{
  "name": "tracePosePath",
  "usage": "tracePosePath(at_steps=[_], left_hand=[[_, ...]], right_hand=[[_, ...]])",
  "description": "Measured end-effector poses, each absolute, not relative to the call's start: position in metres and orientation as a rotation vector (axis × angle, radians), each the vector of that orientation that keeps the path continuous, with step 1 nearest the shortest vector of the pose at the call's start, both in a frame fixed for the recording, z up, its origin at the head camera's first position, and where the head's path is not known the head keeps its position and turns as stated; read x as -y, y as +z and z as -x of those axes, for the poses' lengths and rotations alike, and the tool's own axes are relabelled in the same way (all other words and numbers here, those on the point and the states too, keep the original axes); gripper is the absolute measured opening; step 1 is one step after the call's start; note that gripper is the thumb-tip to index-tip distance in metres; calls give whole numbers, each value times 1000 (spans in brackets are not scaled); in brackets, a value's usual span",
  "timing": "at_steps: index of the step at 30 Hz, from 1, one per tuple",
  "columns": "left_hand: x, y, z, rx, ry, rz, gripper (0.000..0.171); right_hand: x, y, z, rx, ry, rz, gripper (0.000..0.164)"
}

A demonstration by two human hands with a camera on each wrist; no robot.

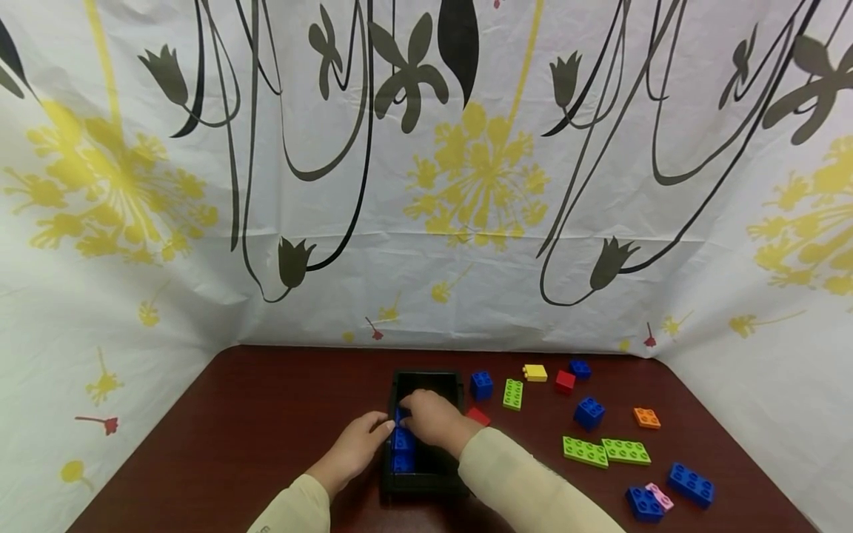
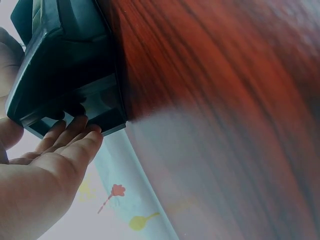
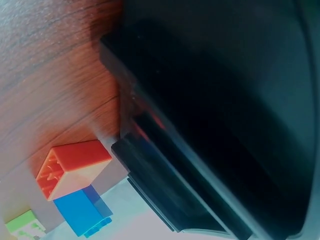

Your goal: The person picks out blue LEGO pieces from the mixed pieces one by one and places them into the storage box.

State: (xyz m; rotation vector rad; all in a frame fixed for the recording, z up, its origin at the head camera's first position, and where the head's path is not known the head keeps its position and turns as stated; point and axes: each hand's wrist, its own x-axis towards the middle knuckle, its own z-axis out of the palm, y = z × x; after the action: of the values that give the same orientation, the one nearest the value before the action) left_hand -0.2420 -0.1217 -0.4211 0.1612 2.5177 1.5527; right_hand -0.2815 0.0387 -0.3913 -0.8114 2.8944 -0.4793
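A black plastic bin (image 1: 426,485) stands on the table, with several blue toy bricks (image 1: 403,442) lined up along its left inner wall. My right hand (image 1: 436,422) reaches into the bin from the right, thumb and fingers around a blue brick at the far end of that row; the fingers partly cover it. On the left, my left hand (image 1: 353,450) holds the bin's side wall. The left wrist view shows its fingers (image 2: 75,137) lying against the outside of the bin (image 2: 70,65), thumb by the rim. The right hand is out of sight in the right wrist view.
Right of the bin, a red brick (image 1: 477,416) lies close to its wall. Farther right are loose bricks, including a blue one (image 1: 589,413), green ones (image 1: 585,451), a yellow one (image 1: 534,373), an orange one (image 1: 646,418) and a pink one (image 1: 659,497). Patterned curtain (image 1: 426,311) surrounds the table.
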Motion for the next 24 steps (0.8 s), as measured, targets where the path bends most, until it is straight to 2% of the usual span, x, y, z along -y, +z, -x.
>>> tracePosePath(at_steps=[24], left_hand=[[123, -422, 241, -2527, 1565, -180, 49]], right_hand=[[-35, -393, 291, -2871, -352, 891, 19]])
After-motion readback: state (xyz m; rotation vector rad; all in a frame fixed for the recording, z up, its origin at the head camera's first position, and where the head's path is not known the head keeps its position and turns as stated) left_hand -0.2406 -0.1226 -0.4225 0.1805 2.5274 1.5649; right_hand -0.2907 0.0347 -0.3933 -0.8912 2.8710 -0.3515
